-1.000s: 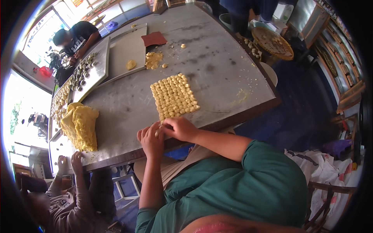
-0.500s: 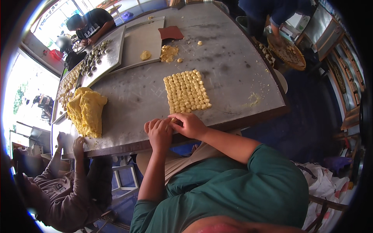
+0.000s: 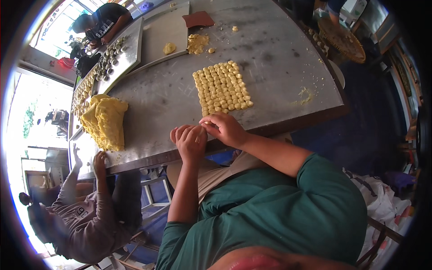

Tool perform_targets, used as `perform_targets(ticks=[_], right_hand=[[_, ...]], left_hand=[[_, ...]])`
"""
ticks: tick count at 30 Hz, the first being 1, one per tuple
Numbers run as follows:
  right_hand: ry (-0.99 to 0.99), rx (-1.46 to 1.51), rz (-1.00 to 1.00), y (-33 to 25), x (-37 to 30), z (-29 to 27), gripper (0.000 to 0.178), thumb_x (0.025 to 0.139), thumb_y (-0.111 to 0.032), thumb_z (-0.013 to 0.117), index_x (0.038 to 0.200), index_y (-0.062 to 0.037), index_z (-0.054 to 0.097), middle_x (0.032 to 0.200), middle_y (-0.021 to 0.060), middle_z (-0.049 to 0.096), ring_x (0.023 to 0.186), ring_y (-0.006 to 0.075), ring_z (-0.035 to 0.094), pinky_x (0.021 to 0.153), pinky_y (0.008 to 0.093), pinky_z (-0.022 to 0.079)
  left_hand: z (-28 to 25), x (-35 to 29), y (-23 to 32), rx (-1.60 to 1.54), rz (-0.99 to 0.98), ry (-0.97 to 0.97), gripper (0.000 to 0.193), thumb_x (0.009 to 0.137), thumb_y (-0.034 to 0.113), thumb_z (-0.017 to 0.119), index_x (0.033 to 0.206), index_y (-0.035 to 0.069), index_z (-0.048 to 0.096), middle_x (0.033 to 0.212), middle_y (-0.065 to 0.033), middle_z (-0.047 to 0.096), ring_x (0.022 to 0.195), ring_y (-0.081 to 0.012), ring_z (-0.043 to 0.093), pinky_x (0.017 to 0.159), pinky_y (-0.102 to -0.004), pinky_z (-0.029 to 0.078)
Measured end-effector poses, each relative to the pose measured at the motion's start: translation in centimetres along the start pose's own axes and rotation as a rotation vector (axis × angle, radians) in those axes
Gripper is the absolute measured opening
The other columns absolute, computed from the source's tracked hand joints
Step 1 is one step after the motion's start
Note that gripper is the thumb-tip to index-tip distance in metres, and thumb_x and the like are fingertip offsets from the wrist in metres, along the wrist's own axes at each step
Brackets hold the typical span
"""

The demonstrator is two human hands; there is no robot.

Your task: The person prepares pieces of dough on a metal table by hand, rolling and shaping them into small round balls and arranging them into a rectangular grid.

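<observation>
My right hand point(image 3: 226, 130) pinches a small yellow dough piece point(image 3: 207, 123) between thumb and fingertips, just over the table's near edge. Right beside it, my left hand point(image 3: 191, 141) is closed with its fingers curled; whatever lies in its palm is hidden. Just beyond both hands, small yellow dough balls point(image 3: 222, 87) lie on the metal table point(image 3: 157, 96) in a tight block of rows. A big lump of yellow dough point(image 3: 107, 122) sits to the left.
Metal trays point(image 3: 158, 38) stand at the far left, one bearing dark green balls point(image 3: 108, 60). A red-brown sheet point(image 3: 198, 19) and flattened dough point(image 3: 197, 43) lie farther back. One person point(image 3: 92, 220) works at left, another point(image 3: 108, 22) far left; a third reaches into a woven basket point(image 3: 342, 38).
The whole view has shifted slightly. My right fingertips have lifted a little away from my left hand, and the dough piece shows between them. The block of balls looks unchanged.
</observation>
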State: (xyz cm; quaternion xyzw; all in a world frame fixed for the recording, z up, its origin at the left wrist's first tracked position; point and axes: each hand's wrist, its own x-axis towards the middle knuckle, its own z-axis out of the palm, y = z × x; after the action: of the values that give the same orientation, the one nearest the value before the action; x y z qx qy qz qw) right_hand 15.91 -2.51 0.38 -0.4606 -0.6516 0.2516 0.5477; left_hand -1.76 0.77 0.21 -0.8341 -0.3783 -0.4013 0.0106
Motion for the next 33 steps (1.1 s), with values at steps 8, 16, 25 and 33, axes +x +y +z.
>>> perform_targets(ticks=[8,16,25,33], right_hand=[[0.153,0.187,0.329,1.3,2.2,-1.8,0.024,0.102,-0.023,0.066,0.107,-0.0016,0.073,0.088,0.0084,0.075,0.078,0.0132,0.07,0.072,0.0308,0.057],[0.328,-0.68,0.187,12.8,11.4,-13.1,0.016,0.099,-0.018,0.064,0.112,-0.0134,0.072,0.095,0.0094,0.069,0.093,0.025,0.068,0.083,0.0376,0.056],[-0.04,-1.112,0.052,14.1,10.6,-14.1,0.016,0.096,-0.013,0.065,0.11,-0.0137,0.074,0.112,0.0075,0.071,0.104,0.033,0.065,0.089,0.0455,0.055],[-0.134,0.054,0.102,0.4,1.3,-3.3,0.033,0.1,-0.029,0.072,0.119,-0.0026,0.07,0.092,0.0135,0.076,0.081,0.022,0.074,0.071,0.0334,0.057]], left_hand=[[-0.4,-0.5,-0.5,-0.027,-0.088,-0.009,0.012,0.086,0.017,0.079,0.092,0.013,0.069,0.091,-0.0031,0.071,0.099,-0.025,0.065,0.099,-0.0423,0.041],[0.1,0.6,0.8,0.03,-0.124,-0.096,0.011,0.091,0.023,0.077,0.094,0.013,0.072,0.093,-0.0017,0.072,0.1,-0.0246,0.064,0.102,-0.0414,0.039],[0.2,0.7,0.4,-0.009,-0.172,-0.061,0.014,0.091,0.027,0.076,0.096,0.015,0.074,0.095,-0.0012,0.073,0.104,-0.0237,0.064,0.105,-0.0441,0.036],[-0.5,0.2,0.6,-0.12,-0.193,-0.053,0.028,0.09,0.029,0.077,0.115,0.017,0.072,0.1,-0.0002,0.075,0.106,-0.0222,0.066,0.105,-0.0443,0.038]])
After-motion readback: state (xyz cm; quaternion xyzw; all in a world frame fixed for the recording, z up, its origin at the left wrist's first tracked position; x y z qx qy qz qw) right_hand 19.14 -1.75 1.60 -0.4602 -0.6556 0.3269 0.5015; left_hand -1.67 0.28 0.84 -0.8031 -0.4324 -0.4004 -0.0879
